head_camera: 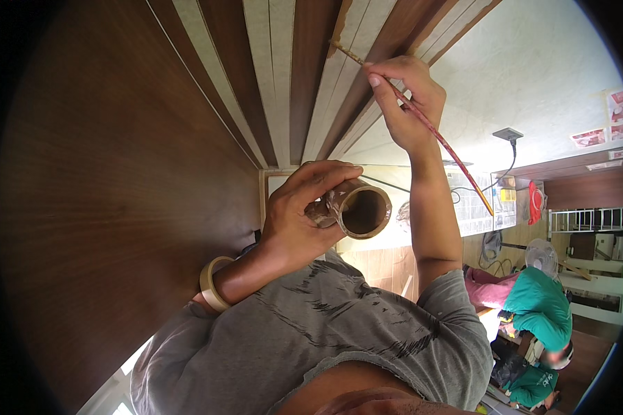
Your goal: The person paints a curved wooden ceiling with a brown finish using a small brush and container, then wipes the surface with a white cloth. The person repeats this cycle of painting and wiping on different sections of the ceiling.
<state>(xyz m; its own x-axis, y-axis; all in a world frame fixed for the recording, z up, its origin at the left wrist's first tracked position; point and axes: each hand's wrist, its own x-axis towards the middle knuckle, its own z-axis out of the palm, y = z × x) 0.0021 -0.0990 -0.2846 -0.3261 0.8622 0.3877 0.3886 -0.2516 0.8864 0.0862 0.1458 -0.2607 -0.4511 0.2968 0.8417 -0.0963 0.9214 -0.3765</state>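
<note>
My left hand [301, 202] grips a brown, paint-stained cylindrical container [340, 199], its round mouth facing the camera; the inside is dark, so its contents cannot be told. A roll of masking tape [215, 285] hangs around my left wrist. Between thumb and fingers, my right hand [412, 96] pinches a thin, long-handled paintbrush [436, 135] with a red, worn handle. The brush tip meets the edge of a pale strip [337, 72] beside a dark brown wood strip [311, 78]. Ragged brown patches show along that pale strip's upper edge.
A large brown wood panel [119, 207] stands close on my left. On the right are a pale wall with an electrical outlet [508, 134] and plugged-in cord, newspaper sheets [472, 207], a fan [541, 257], a ladder [586, 220], and people in green shirts [542, 306].
</note>
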